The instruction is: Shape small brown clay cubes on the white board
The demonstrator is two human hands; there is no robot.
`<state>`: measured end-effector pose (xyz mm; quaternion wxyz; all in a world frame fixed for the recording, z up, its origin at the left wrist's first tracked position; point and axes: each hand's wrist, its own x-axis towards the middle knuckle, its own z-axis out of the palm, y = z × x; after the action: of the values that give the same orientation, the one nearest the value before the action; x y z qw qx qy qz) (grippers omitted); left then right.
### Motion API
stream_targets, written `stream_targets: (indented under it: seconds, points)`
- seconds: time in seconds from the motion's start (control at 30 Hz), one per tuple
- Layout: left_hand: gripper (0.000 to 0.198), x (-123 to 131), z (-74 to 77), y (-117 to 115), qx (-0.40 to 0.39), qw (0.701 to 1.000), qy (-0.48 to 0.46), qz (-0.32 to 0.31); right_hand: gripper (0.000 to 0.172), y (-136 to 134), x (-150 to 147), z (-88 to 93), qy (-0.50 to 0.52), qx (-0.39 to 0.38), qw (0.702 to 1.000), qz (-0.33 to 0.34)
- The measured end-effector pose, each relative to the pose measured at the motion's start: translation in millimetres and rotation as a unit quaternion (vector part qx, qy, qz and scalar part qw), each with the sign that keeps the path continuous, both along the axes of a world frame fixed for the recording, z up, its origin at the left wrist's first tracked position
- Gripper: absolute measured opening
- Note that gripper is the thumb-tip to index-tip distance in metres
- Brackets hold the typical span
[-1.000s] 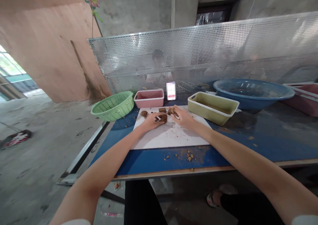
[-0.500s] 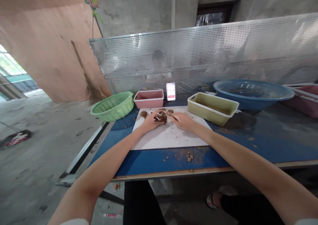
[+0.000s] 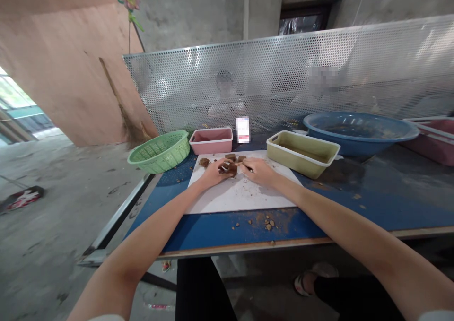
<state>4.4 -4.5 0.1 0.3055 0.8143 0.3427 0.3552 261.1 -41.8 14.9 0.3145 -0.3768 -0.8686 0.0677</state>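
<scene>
My left hand (image 3: 215,173) curls around a dark brown clay piece (image 3: 232,169) over the white board (image 3: 227,199); its exact shape is partly covered by my fingers. Just to the right, my right hand (image 3: 258,171) is closed in a pinch on a thin light-brown stick-like tool (image 3: 241,165), whose tip points at the clay. Most of the tool is hidden by the fingers. Behind the hands lie two small brown clay blocks (image 3: 230,157), and a rounded clay lump (image 3: 204,162) rests near the board's back left corner. Crumbs are scattered on the board.
A green basket (image 3: 159,156), a pink bin (image 3: 212,146) and a phone-like screen (image 3: 243,134) stand behind the board. To the right are a yellow-green bin (image 3: 298,162) and a blue basin (image 3: 362,143). Clay bits (image 3: 270,224) lie near the table's front edge. A perforated metal panel (image 3: 269,75) closes the back.
The tool in my right hand has drawn back slightly from over the clay, and its tip is now beside it. My left hand keeps its hold. The view has shifted a little.
</scene>
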Motion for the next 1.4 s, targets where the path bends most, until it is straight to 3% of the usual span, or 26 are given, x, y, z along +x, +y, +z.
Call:
stream_targets:
  seconds: [0.07,0.27,0.47,0.57,0.67,0.87,1.0,1.2,1.4]
  points:
    - [0.05,0.2,0.8,-0.7,0.003,1.0,0.0,-0.005,0.045,0.0,0.0,1.0,0.014,0.004,1.0,0.004]
    - [0.049,1.5,3.4,-3.7,-0.004,1.0,-0.003,0.003,0.052,6.7,-2.9,0.1,-0.099,-0.002,0.995,0.028]
    - [0.051,0.7,2.9,-2.5,-0.012,1.0,-0.007,-0.008,0.067,5.3,-6.1,-2.6,-0.078,0.016,0.997,0.02]
    - [0.05,0.7,2.7,-1.7,-0.015,1.0,-0.012,-0.005,0.053,4.7,-6.1,-1.9,-0.098,0.031,0.994,0.027]
    - [0.049,0.7,3.2,-2.0,-0.027,0.999,-0.012,-0.014,0.043,3.9,-4.5,0.0,-0.052,0.045,0.998,0.009]
    - [0.049,-0.1,1.8,-1.5,-0.027,0.999,-0.02,-0.021,0.046,1.5,-0.3,3.7,-0.1,0.073,0.992,0.025]
    - [0.047,-1.4,-0.8,0.4,-0.002,1.0,-0.01,-0.018,0.047,1.1,2.9,5.8,-0.063,0.089,0.994,0.002]
    - [0.06,-0.7,1.1,-0.5,0.033,0.999,0.025,-0.012,0.04,8.1,5.7,-0.5,-0.101,0.129,0.986,0.021]
    - [0.05,-0.6,1.4,1.1,0.06,0.997,0.052,-0.014,0.039,13.4,5.8,-5.6,-0.122,0.154,0.98,0.034]
